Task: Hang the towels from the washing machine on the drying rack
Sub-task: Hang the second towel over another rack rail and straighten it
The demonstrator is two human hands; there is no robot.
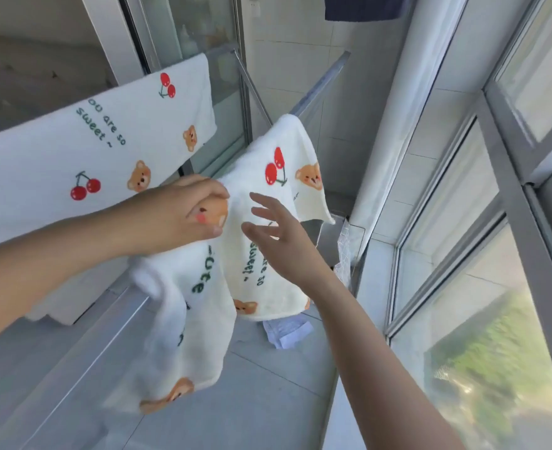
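Draping 2nd towel (203,319) over drying rack (326,77) near rail, bunched. Pinching its top fold w/ left hand (183,212); hovering right hand (278,235) alongside, fingers spread, holding nothing. Next, prob: spreading cloth flat along rail.

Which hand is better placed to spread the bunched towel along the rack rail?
Probably the right hand: it is open and free beside the towel, while the left hand grips its bunched part.
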